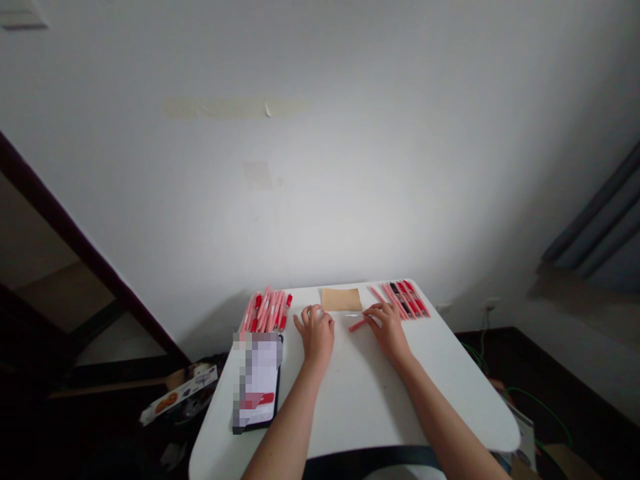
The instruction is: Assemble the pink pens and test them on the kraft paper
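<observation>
Both of my hands rest on a small white table [360, 400]. My left hand [316, 331] lies loosely curled on the tabletop, and I see nothing in it. My right hand [387, 327] lies flat with its fingertips on a red pen part [357, 325]; a thin white refill [353, 315] lies just beyond it. A pile of red and pink pens [267, 311] sits at the far left of the table. Another row of red, pink and black pens [403, 299] lies at the far right, just beyond my right hand.
A tan square of paper [341, 299] lies at the table's far edge between the two pen groups. A phone or tablet [257, 381] lies at the left edge. A white wall stands right behind the table. Boxes and cables litter the floor on both sides.
</observation>
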Tool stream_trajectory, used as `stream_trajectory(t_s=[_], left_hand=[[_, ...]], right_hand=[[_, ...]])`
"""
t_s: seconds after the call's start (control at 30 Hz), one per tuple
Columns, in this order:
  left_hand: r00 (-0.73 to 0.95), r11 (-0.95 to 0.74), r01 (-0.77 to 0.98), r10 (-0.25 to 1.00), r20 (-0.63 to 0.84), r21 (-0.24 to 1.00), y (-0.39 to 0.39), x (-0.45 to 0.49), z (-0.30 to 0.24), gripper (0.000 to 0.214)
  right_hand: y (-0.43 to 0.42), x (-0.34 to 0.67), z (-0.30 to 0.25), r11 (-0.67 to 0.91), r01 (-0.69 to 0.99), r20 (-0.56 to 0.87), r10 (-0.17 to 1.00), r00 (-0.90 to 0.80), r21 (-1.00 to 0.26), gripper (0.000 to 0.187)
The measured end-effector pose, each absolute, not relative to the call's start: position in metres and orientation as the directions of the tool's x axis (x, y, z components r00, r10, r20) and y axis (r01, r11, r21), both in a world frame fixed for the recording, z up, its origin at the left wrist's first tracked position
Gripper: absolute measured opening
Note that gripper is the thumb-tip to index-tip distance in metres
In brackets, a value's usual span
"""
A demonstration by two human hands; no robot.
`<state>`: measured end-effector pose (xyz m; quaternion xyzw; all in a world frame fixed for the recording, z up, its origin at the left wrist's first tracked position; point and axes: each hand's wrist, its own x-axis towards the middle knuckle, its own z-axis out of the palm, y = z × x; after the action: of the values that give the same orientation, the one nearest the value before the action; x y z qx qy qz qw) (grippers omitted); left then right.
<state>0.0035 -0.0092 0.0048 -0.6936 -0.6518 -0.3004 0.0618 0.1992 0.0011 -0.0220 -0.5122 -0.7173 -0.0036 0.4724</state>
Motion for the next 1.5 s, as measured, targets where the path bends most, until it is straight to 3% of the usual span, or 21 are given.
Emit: stream_trajectory(t_s=[0.5,1.5], left_hand=[[0.014,-0.28,0.862,0.846,0.533,0.422,-0.0079,0.007,0.01,0.007],[0.077,-0.391,0.821,0.799,0.596,0.417,-0.0074,0.0083,0.0055,0.008]], right_hand=[[-0.0021,0.1969,-0.0159,0.49,0.702,0.656,0.754,-0.043,-0.517,0.018],[-0.0034,0.1932,-0.0156,0.528,0.699,0.664,0.741,-0.101,-0.483,0.015]])
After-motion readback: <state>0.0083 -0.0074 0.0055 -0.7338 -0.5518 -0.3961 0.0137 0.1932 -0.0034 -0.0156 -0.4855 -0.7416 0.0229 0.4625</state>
